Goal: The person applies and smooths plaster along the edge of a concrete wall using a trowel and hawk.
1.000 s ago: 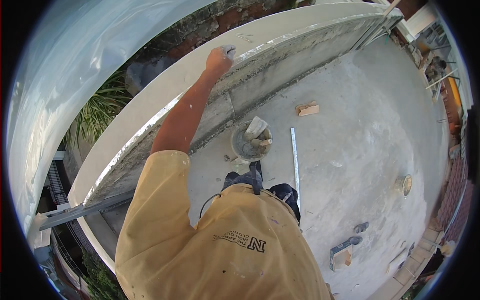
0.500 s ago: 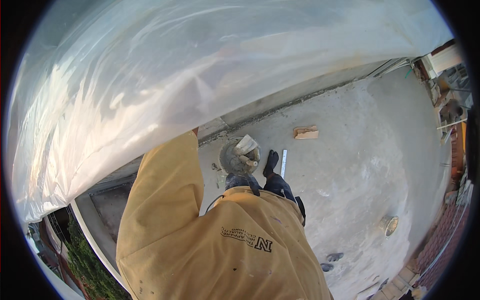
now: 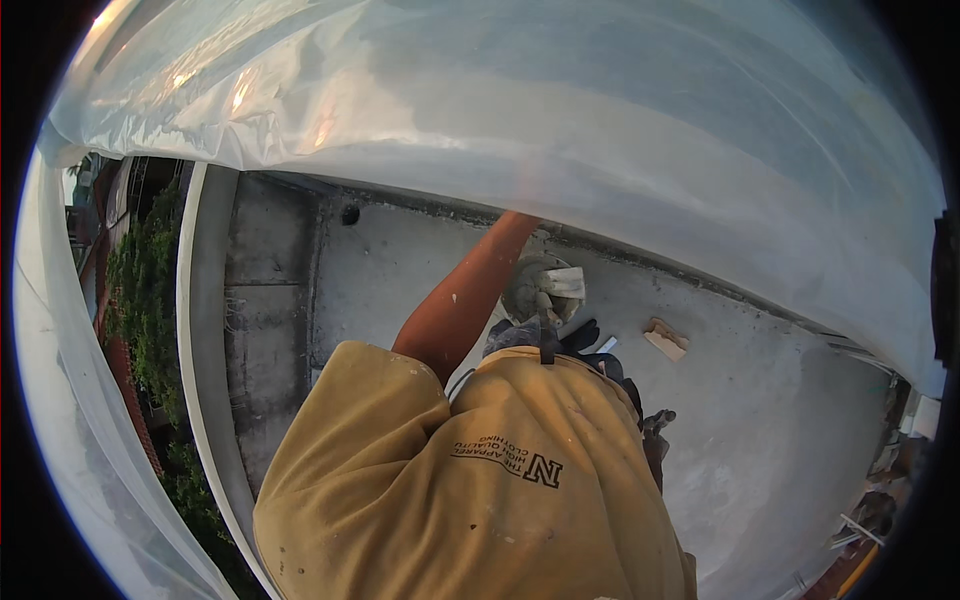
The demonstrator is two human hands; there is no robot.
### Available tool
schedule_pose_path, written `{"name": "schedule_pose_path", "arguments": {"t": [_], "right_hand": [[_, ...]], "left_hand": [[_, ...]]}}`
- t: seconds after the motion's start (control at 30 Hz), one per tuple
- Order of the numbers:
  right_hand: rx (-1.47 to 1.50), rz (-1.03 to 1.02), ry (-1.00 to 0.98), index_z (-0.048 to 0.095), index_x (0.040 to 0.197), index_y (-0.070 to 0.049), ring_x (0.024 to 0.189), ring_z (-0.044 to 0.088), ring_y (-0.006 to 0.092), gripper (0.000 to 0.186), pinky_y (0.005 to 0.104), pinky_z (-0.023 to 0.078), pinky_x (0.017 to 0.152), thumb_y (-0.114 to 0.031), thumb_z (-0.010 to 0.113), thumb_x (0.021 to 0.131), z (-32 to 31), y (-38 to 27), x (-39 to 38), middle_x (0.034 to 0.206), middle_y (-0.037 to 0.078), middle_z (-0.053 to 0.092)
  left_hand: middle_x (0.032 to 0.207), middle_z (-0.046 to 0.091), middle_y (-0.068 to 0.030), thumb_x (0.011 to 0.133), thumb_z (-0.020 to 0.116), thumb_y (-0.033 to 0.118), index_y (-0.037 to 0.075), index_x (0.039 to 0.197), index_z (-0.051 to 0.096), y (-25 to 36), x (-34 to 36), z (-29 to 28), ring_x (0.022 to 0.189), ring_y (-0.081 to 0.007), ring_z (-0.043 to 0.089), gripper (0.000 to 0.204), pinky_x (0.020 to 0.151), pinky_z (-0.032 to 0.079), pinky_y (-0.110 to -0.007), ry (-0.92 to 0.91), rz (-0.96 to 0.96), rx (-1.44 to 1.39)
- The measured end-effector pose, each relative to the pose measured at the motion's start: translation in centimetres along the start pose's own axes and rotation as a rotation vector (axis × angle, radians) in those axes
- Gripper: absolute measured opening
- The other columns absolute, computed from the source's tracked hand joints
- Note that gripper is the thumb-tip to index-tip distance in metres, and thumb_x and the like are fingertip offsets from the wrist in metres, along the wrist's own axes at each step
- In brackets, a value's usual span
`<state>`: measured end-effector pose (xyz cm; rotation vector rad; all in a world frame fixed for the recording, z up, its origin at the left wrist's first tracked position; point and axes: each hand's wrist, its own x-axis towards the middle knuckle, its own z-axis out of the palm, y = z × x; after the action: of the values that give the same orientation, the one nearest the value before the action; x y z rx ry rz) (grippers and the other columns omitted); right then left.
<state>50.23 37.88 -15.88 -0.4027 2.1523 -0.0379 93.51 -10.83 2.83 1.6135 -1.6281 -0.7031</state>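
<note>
A large translucent plastic sheet (image 3: 600, 130) spans the upper part of the view. My bare left forearm (image 3: 468, 285) reaches forward from the yellow sleeve, and its wrist passes behind the sheet's lower edge. Only a faint reddish blur shows through there, so the fingers of my left hand are hidden. Beside my right hip, a small part of my right hand (image 3: 656, 428) seems to show, dark and greyish; its fingers cannot be made out. Below the sheet, near my feet, stands a bucket (image 3: 520, 298) of grey mortar with a pale, flat-faced tool (image 3: 566, 283) in it.
A torn brown piece of cardboard (image 3: 666, 340) lies on the concrete floor (image 3: 760, 440). A low parapet (image 3: 200, 350) runs along the left, with green trees (image 3: 150, 300) beyond and below it. Clutter (image 3: 880, 510) sits at the right edge.
My view has turned to the right, and the sheet's lower edge now slopes down to the right. My left forearm has come into sight, stretched forward. More of the left parapet shows.
</note>
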Motion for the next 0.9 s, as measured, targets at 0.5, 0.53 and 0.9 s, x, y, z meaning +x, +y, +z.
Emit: {"name": "schedule_pose_path", "arguments": {"t": [0.5,0.53,0.9], "right_hand": [[-0.065,-0.535,0.227,0.055,0.065,-0.006,0.052,0.039,0.0088,0.038,0.0305,0.036,0.048,-0.033,0.066,0.090,4.5,-2.6,5.7,0.057,-0.004,0.047],[0.014,-0.551,0.177,0.058,0.069,-0.004,0.054,0.041,0.0089,0.037,0.0310,0.037,0.050,-0.035,0.066,0.090,4.2,0.8,9.5,0.058,-0.004,0.047],[0.006,-0.682,0.161,0.058,0.073,-0.003,0.054,0.045,0.0229,0.049,0.0387,0.042,0.055,-0.049,0.069,0.084,3.6,-9.0,6.0,0.057,0.010,0.048]], "left_hand": [[0.078,0.067,-0.0090,0.093,0.057,0.009,-0.001,0.100,0.061,-7.4,4.2,-8.8,0.071,-0.0142,0.064,0.013,0.065,0.050,-0.027,0.339,-0.019,-0.448],[0.078,0.067,-0.0090,0.093,0.057,0.009,-0.001,0.100,0.061,-7.8,4.1,-9.4,0.071,-0.0142,0.064,0.013,0.065,0.050,-0.027,0.350,-0.042,-0.467],[0.079,0.070,-0.0105,0.091,0.057,0.018,0.003,0.097,0.066,-10.7,3.8,-9.0,0.074,-0.0178,0.067,0.018,0.068,0.050,-0.029,0.279,0.266,-0.130]]}}
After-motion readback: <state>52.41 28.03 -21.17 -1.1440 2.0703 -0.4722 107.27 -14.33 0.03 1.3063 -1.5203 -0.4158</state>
